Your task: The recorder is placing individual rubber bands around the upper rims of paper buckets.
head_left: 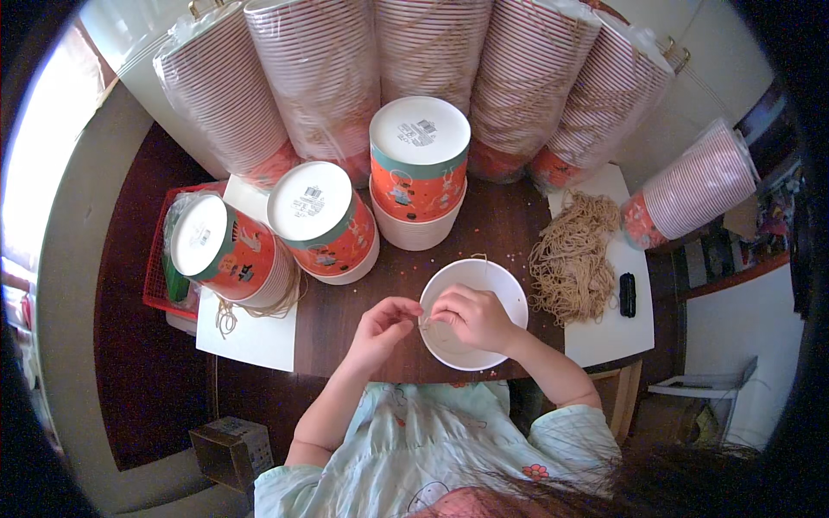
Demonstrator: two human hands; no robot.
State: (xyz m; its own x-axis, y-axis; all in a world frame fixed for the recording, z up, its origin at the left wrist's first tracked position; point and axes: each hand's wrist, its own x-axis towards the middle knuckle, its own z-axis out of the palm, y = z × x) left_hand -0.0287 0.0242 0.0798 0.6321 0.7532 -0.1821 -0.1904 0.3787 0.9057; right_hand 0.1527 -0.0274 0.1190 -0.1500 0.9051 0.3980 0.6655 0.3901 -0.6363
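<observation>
A white paper bucket (515,304) stands upright, mouth up, near the front edge of the table. Over its left side my left hand (382,331) pinches a thin tan cord (424,326), fingertips closed. My right hand (475,319) is above the bucket's mouth, its fingers closed on the same cord close by. Short lengths of cord show at the bucket's far rim and inside it. How the cord runs between the fingers is too small to make out. To the right lies a tangled heap of tan cord (577,259).
Upside-down stacks of orange printed buckets (324,226) stand left and behind. Tall plastic-wrapped bucket stacks (315,86) line the back, with another wrapped stack (691,194) at right. A black object (627,295) lies on the white board. A red basket (157,268) sits far left.
</observation>
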